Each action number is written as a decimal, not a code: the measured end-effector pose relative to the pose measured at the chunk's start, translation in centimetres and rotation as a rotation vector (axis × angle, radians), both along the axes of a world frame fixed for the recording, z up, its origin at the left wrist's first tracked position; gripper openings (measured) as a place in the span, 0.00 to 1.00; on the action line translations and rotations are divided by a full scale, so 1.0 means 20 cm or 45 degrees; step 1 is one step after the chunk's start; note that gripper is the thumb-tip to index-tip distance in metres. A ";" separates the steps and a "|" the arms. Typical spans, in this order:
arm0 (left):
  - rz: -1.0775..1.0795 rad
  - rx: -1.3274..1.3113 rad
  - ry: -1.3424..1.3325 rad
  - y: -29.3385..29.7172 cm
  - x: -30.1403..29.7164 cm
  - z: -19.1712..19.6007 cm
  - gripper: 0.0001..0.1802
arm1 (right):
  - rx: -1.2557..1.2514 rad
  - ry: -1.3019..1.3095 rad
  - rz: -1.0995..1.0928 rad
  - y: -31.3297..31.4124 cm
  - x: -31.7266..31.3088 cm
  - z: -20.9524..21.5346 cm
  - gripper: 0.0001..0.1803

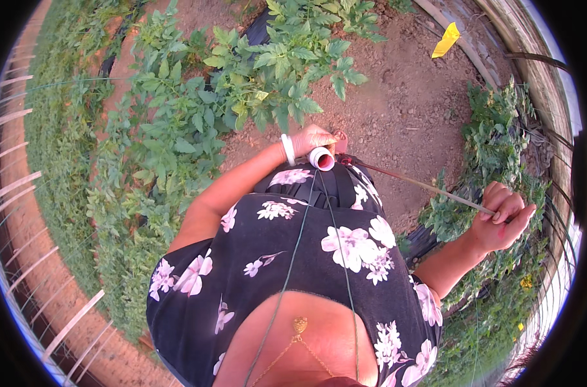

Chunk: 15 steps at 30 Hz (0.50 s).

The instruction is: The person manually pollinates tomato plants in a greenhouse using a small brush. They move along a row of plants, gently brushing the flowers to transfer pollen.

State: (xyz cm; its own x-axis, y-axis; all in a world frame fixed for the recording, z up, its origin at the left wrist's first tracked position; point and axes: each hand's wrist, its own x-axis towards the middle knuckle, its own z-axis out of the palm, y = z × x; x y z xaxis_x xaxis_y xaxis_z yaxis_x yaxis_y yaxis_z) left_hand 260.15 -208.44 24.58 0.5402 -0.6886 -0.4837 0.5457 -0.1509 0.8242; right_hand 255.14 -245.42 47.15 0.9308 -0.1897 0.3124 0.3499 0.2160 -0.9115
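Nearest, at 6 o'clock, a gold pendant (pixel 299 325) lies above a black shirt with pale-pink flowers (pixel 277 251). Two thin green cords (pixel 304 222) run from there toward a short white tube with a red-lined mouth (pixel 322 158), near the centre at 1 o'clock. Just beside the tube, the left hand (pixel 313 138), below a white wristband (pixel 288 149), has bent fingers; what they grip cannot be told. At 3 o'clock, the right hand (pixel 501 213) grasps a slender, pale rod (pixel 438 191), its reddened end at 2 o'clock. Beyond, leafy green plants (pixel 267 71) stand at 11 o'clock; a bright yellow sheet (pixel 445 41) lies between 1 and 2.
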 end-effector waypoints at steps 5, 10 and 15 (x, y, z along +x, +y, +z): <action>0.038 0.009 -0.152 -0.09 0.04 -0.02 0.27 | -0.055 -0.025 -0.010 0.02 0.01 0.02 0.32; 0.066 -0.017 -0.111 -0.18 0.07 -0.01 0.27 | -0.442 -0.039 0.136 0.16 0.09 0.04 0.32; 0.151 -0.032 0.039 -0.27 0.09 0.04 0.23 | -0.910 -0.377 0.463 0.34 0.22 0.06 0.22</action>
